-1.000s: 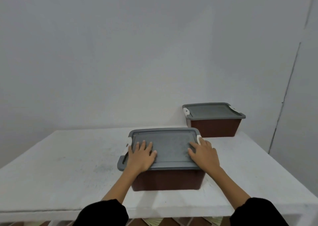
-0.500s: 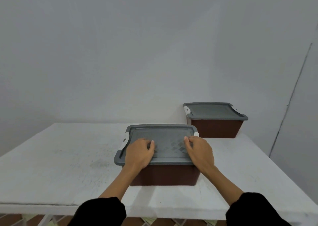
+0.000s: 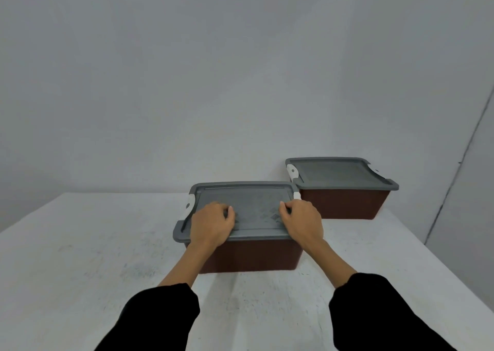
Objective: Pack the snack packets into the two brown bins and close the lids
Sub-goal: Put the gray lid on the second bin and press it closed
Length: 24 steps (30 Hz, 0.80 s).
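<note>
The left hand [image 3: 212, 223] and right hand [image 3: 302, 221] are resting on the grey lid [image 3: 254, 203] of the near brown bin [image 3: 254, 255], fingers [image 3: 229, 213] curled, gripping nothing; the far brown bin [image 3: 344, 205] is sitting lidded on the worktop [image 3: 80, 243]

The near bin [image 3: 251, 254] stands mid-surface [image 3: 80, 243] with its lid [image 3: 254, 203] on. The far bin [image 3: 344, 203], also lidded, stands just behind it to the right, against the wall. The left hand [image 3: 212, 223] and the right hand [image 3: 302, 221] rest on the near lid's left and right parts.

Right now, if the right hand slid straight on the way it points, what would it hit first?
Likely the right hand meets the raised far rim of the near grey lid; depth uncertain.
</note>
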Each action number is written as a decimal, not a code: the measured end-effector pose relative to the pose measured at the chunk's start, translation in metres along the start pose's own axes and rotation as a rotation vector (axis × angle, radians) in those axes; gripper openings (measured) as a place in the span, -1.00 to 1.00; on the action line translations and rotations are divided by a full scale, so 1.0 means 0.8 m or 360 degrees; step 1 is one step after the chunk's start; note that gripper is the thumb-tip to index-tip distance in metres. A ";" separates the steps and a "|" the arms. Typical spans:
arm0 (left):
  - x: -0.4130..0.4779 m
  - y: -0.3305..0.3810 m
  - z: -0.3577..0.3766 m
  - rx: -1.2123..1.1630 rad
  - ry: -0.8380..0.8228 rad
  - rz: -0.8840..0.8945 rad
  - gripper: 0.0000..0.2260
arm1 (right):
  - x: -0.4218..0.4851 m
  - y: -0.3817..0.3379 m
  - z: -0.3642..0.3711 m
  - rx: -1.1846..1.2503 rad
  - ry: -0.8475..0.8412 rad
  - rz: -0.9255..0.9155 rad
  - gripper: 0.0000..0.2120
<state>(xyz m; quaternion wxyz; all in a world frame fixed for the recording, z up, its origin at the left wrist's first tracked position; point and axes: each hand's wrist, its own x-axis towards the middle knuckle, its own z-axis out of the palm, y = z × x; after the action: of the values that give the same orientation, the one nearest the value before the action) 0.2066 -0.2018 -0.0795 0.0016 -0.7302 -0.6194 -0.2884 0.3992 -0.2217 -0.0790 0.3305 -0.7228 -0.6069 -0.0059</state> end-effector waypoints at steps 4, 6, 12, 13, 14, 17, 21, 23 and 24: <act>0.033 -0.006 0.015 -0.0019 0.0013 0.0000 -0.68 | 0.032 0.000 0.016 -0.0032 0.0007 -0.0011 -0.61; 0.050 -0.010 0.022 -0.0031 0.0008 -0.0002 -0.70 | 0.047 -0.001 0.026 -0.0012 0.0011 -0.0018 -0.61; 0.095 -0.019 0.041 -0.0033 -0.0002 0.0005 -0.71 | 0.091 0.001 0.052 -0.0014 0.0045 -0.0014 -0.58; 0.102 -0.020 0.044 -0.0036 0.0000 0.0004 -0.71 | 0.097 0.001 0.056 -0.0018 0.0048 -0.0013 -0.58; 0.108 -0.021 0.047 -0.0040 0.0003 0.0006 -0.71 | 0.104 0.001 0.060 -0.0014 0.0050 -0.0012 -0.58; 0.127 -0.025 0.056 -0.0049 0.0014 0.0015 -0.71 | 0.120 0.003 0.070 0.0024 0.0068 -0.0008 -0.59; 0.148 -0.030 0.067 -0.0062 0.0017 0.0021 -0.71 | 0.140 0.006 0.080 0.0018 0.0075 -0.0016 -0.58; 0.159 -0.031 0.072 -0.0073 0.0026 0.0015 -0.71 | 0.151 0.005 0.085 0.0017 0.0078 -0.0019 -0.58; 0.165 -0.031 0.075 -0.0078 0.0026 0.0013 -0.71 | 0.156 0.005 0.086 0.0013 0.0082 -0.0019 -0.59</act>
<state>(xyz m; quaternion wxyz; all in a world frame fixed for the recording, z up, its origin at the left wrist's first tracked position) 0.2178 -0.0553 -0.0826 -0.0099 -0.7301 -0.6091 -0.3094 0.4088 -0.0794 -0.0839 0.3490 -0.7174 -0.6025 -0.0240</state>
